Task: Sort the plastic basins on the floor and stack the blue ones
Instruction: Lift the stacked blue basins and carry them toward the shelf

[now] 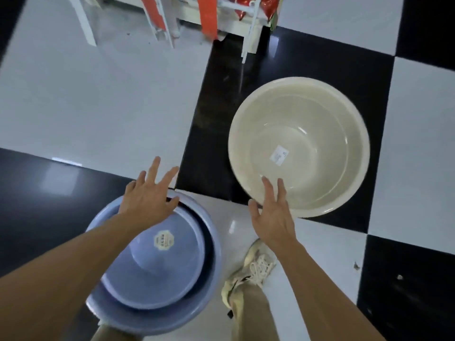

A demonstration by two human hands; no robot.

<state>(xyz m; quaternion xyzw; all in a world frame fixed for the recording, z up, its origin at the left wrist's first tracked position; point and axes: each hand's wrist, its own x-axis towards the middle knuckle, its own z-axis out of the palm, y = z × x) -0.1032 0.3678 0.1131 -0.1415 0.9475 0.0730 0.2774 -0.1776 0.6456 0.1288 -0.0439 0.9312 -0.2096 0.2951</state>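
A small blue basin [157,274] with a round label sits nested inside a larger blue basin [209,286] on the floor at lower left. My left hand [147,198] hovers above their far rim, fingers spread, holding nothing. A cream basin [320,134] with a white sticker inside stands upright on a black tile to the right. My right hand [270,215] is open over its near rim, fingers apart; I cannot tell if it touches the rim.
The floor is large black and white tiles [98,107]. White furniture legs [250,33] and orange strips [208,18] stand at the far edge. My foot in a pale sneaker [248,269] is planted between the basins.
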